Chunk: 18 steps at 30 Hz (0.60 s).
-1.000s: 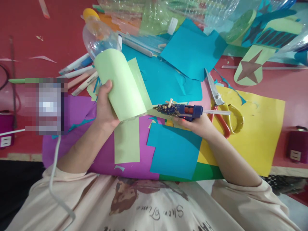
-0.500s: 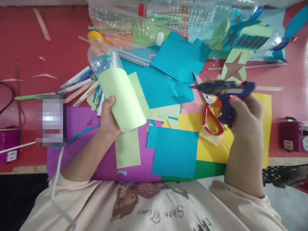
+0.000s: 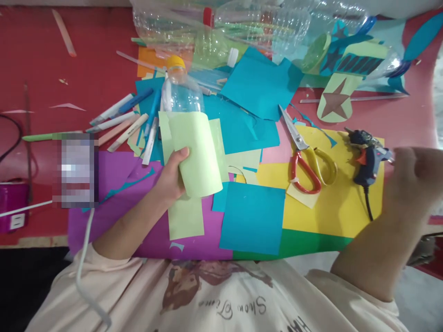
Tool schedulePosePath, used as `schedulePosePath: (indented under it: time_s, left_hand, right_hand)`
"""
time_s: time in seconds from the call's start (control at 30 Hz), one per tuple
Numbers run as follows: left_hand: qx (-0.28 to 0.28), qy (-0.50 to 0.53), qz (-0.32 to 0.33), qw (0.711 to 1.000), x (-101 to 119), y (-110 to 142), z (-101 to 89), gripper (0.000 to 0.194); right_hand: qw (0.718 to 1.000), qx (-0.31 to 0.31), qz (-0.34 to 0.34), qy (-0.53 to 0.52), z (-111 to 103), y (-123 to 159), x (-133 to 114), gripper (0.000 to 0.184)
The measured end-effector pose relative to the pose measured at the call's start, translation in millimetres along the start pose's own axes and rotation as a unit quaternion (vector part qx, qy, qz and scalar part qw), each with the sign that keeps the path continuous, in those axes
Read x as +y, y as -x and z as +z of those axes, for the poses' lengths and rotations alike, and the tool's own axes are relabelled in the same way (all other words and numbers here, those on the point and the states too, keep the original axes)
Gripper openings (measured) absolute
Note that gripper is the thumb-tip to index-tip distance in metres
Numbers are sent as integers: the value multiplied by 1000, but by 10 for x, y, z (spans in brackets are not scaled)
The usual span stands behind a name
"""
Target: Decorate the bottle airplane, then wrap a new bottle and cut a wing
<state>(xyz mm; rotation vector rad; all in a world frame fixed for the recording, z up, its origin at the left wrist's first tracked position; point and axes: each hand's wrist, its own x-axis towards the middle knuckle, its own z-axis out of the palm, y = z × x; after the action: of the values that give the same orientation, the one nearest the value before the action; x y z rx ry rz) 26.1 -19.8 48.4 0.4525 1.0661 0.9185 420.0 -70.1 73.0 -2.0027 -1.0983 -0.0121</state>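
My left hand [image 3: 170, 177] is closed around a clear plastic bottle [image 3: 182, 92] with a yellow cap, wrapped in light green paper [image 3: 199, 152], and holds it tilted just above the paper sheets. A blue glue gun [image 3: 367, 157] rests on the yellow sheet [image 3: 332, 212], its cord trailing toward me. My right hand [image 3: 413, 177] hovers at the right, just behind the gun's rear end. Its fingers are loosely curled and blurred, so I cannot tell whether they touch the gun.
Red-and-yellow scissors [image 3: 306, 157] lie between the bottle and the gun. Teal [image 3: 252, 216], purple [image 3: 114, 184] and green sheets cover the red table. Several markers [image 3: 117, 122] lie at left, clear bottles [image 3: 242, 27] and a paper-covered craft [image 3: 349, 64] at the back. A white cable [image 3: 81, 258] runs at left.
My right hand carried the glue gun from the bottle's paper seam off to the right, and it now rests on the yellow sheet. My left hand turned the bottle more upright.
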Motion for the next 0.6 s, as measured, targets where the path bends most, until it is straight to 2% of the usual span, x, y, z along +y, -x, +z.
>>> schedulePosePath:
  time_s: [0.03,0.07,0.13,0.2,0.3,0.4,0.5,0.6]
  left_hand:
    - [-4,6,-7,1000,-6,5,0,46]
    - [-10,10,-15,1000,-13,10,0,45]
    - [-26,15,-29,999,-25,21,-4,43]
    - [-52,15,-37,998,-37,33,-8,42]
    - [-77,9,-22,997,-47,40,-8,42]
    - [-69,-8,-20,997,-40,31,1,44]
    - [-49,-11,-29,998,-24,12,16,48]
    - [-43,-16,-19,999,-13,-4,25,45]
  right_hand:
    - [999,-14,32,-34,77,101,-163,16]
    - [990,-109,45,-75,169,217,-341,10]
    - [948,-301,-17,-102,382,467,-695,22]
    - [904,-396,-132,-92,617,696,-974,31]
    - [854,-458,-231,-88,963,945,-1176,40]
    - [831,-455,-301,-111,1208,1094,-1182,46]
    - [804,-469,-345,-118,1283,1174,-1123,51]
    - [787,-492,-354,-114,1251,1198,-1075,55]
